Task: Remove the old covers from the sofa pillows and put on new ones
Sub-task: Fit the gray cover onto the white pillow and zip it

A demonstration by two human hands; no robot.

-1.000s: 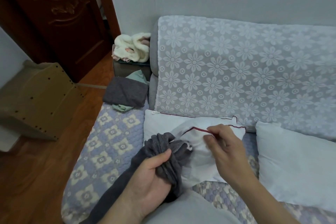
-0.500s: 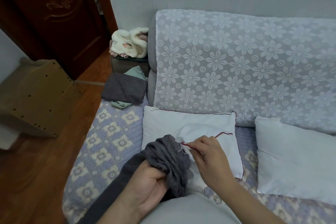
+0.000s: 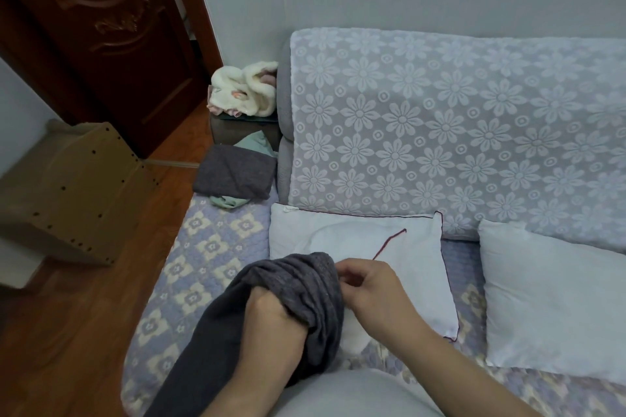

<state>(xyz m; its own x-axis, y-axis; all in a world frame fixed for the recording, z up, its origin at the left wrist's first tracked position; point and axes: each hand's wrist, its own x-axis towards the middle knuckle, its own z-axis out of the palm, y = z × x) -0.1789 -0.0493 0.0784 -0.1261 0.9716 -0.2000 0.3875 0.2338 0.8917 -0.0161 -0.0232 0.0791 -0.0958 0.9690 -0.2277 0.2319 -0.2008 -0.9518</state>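
Both hands busy: left hand (image 3: 271, 318) fisted w/ bunched grey cover (image 3: 305, 288), right hand (image 3: 369, 291) pinching white pillow (image 3: 406, 254) edge.

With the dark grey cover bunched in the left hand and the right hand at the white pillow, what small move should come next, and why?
Probably draw the dark grey cover over the near corner of the white pillow. The left hand grips the cover gathered, and the right hand pinches at the pillow right beside it, so the two already meet.
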